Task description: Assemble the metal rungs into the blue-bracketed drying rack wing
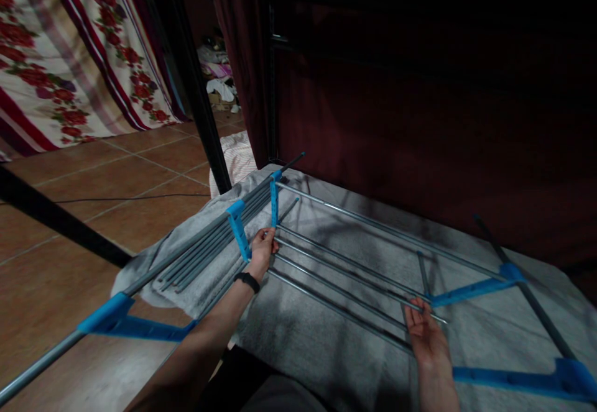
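Rod (349, 274) at the frame's centre, its left end seemingly pinched by your left hand (262, 253), could slip against the blue bracket (471, 292) at right if your right hand (426, 334), whose grip I cannot tell, lets its free end sag.

Under both the left hand (262, 247) and the right hand (425, 332) spreads a grey blanket (321, 343). The rack (359, 217) rests on it, around the hands. Left of the left hand, several tubes (200, 260) lie side by side near its edge. Farther left, a cable (140, 198) lies on the floor (153, 163).
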Tool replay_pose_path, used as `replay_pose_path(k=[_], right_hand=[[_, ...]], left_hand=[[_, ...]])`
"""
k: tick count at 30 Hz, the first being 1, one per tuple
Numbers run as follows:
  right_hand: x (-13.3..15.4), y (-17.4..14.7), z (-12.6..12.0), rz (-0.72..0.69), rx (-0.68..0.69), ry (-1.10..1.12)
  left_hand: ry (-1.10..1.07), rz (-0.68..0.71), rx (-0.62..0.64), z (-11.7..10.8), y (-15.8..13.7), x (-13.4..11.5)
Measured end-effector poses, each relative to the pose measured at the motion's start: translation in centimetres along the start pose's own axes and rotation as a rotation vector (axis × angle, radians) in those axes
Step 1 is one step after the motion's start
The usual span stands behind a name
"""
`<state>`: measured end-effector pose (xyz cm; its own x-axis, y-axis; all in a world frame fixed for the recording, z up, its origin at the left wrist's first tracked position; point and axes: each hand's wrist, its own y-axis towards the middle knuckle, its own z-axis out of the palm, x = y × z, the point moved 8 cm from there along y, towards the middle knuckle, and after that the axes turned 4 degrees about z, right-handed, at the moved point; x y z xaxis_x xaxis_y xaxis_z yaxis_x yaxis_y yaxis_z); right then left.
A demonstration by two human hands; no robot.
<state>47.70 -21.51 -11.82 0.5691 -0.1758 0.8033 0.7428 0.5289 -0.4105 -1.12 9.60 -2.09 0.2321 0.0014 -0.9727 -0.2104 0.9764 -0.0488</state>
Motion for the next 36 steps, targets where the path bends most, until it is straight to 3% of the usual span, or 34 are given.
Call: replay_pose_path(k=[10, 19, 30, 36], right_hand=[[-0.1, -0.3, 0.2, -0.009, 0.005, -0.028], [0.3, -0.9, 0.8, 0.018, -0.001, -0.02], [0.0, -2.9, 3.6, 0.006, -0.048, 0.213], [0.6, -4.1, 4.9, -0.023, -0.019, 0.323]], left_hand=[[-0.03, -0.01, 0.049, 0.0, -0.3, -0.6], [0.005, -0.012, 0.007, -0.1, -0.1, -0.3], [0.003, -0.039, 0.015, -0.6, 0.5, -0.7], [0.246, 0.016, -0.004, -1.3, 0.6, -1.4]])
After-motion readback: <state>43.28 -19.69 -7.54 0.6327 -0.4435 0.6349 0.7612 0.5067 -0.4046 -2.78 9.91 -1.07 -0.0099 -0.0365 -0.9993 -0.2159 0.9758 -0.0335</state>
